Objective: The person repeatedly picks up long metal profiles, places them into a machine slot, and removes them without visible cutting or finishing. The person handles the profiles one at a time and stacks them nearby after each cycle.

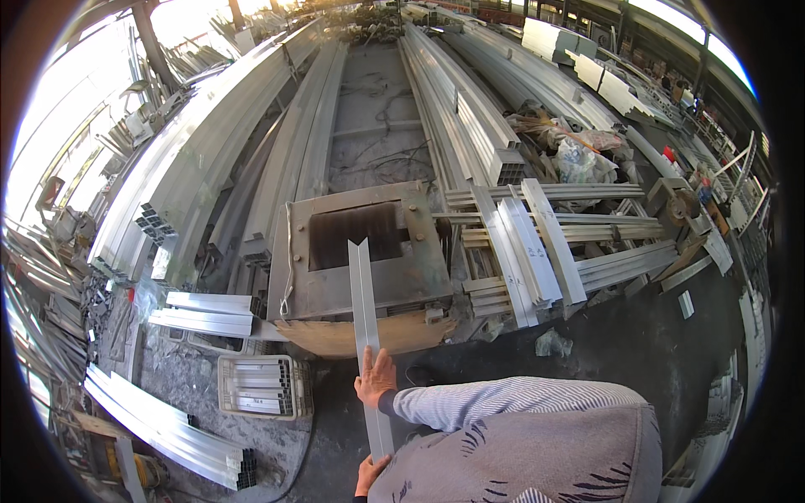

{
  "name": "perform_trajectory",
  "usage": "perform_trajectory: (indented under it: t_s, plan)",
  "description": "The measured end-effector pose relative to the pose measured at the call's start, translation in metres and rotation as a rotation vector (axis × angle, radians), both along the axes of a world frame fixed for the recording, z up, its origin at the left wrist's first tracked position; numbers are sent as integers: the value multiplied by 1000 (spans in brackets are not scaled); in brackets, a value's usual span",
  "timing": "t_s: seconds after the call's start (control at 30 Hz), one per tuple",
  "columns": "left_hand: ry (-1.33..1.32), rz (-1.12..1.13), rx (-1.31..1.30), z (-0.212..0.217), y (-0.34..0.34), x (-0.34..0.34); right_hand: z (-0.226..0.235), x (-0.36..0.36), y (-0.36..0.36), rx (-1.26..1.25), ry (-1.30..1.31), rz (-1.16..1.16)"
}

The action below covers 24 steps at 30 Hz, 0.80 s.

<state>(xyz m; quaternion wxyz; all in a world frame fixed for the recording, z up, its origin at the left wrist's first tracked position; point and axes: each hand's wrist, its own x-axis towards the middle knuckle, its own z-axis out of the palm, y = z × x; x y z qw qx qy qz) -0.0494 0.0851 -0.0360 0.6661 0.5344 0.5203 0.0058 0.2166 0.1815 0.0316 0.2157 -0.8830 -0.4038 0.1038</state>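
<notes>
A fisheye view from the person's head — left camera of a pair — looks down and forward; right hand (376, 379) and left hand (369, 476) sit close below; a metal bench (411, 287) lies beyond; long metal bars (218, 117) stretch far off.

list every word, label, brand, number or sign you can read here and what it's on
None can be read.
Pale metal profiles on the right-hand stack: small dark marks, too small to read.
Metal bars in the plastic crate: tiny dark marks, unreadable.
Held angle profile: none visible.
</notes>
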Motion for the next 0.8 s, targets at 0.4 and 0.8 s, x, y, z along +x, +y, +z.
perform_trajectory:
  t_s: [0.4,0.8]
  plan:
    - [-223,107,-81,85,114,184,52,161,118,117,-134,-95]
    - [-256,79,-199,136,228,339,73,320,235,111,-297,-11]
